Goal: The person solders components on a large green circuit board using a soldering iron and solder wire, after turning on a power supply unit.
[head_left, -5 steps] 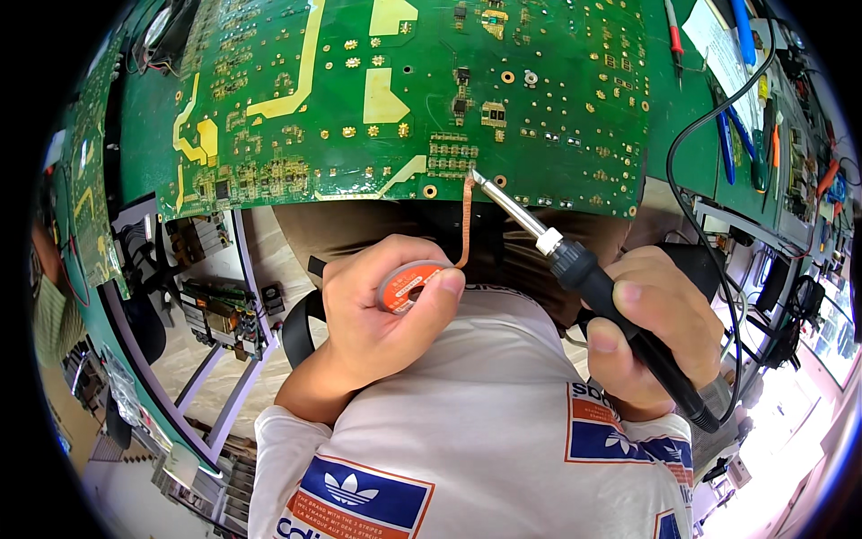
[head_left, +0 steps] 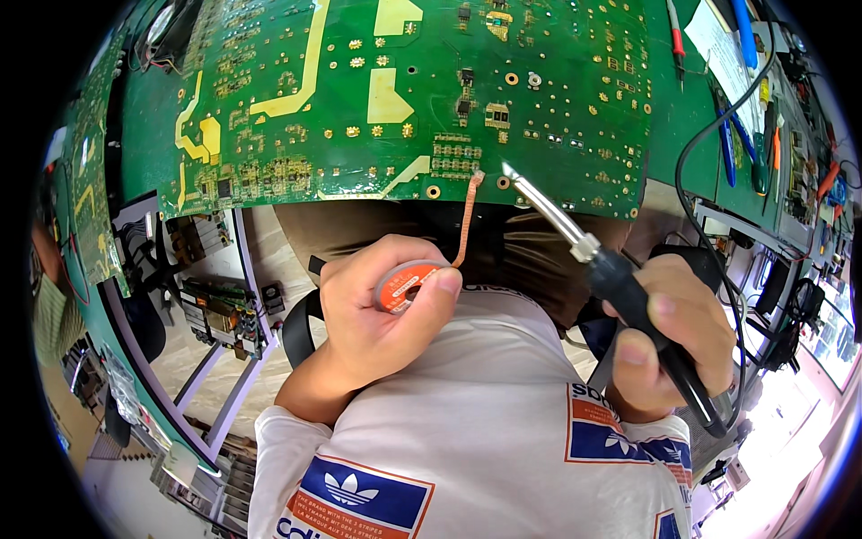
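Note:
My left hand is closed round a small round spool of desoldering braid with an orange label. From the spool a strip of copper braid runs up to the near edge of a large green circuit board. The strip's silvery end lies at the right of a cluster of small solder pads. In my right hand is a soldering iron with a black handle, held at a slant. Its bare metal tip is over the board, to the right of the braid's end and apart from it.
The iron's black cable loops up the right side. On the green bench mat there lie a red probe, blue-handled pliers, a screwdriver and papers. Another circuit board stands at the far left. A shelf below holds electronic parts.
The iron has moved right, and its tip has come away from the braid's end. My left hand and the spool have barely moved.

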Available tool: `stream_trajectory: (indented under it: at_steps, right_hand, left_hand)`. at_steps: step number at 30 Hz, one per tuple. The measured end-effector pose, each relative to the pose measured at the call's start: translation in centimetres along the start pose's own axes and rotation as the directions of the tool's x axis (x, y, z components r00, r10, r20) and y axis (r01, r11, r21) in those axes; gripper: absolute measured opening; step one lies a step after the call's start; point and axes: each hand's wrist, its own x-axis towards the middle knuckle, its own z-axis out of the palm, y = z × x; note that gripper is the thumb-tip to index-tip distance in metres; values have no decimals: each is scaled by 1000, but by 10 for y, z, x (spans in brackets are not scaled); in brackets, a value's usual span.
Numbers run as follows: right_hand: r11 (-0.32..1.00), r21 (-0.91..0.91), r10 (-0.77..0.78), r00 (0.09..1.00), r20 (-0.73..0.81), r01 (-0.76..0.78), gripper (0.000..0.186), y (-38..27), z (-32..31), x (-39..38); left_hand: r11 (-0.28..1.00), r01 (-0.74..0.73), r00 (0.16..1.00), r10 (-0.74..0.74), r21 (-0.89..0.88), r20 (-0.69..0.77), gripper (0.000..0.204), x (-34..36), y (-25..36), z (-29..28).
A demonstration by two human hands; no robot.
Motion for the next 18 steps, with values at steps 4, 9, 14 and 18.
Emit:
stream_trajectory:
  at_steps: [4,9,14,18]
  right_hand:
    - [999,31,-36,999,-10,37,36,2,-1,0]
    - [997,77,-2,999,45,-1,42,-1,3,4]
    - [996,82,39,995,89,-46,42,-2,1,6]
    - [996,72,44,995,86,-50,42,-3,2,5]
  left_hand:
    - [1000,-2,1000,2,-8,-6,8,0,-1,1]
    - [1000,7,1000,-8,-8,-16,8,0,0,2]
    - [998,-26,999,27,50,-21,8,-1,0,0]
    - [1000,-14,1000,15,27,-24,8,0,0,1]
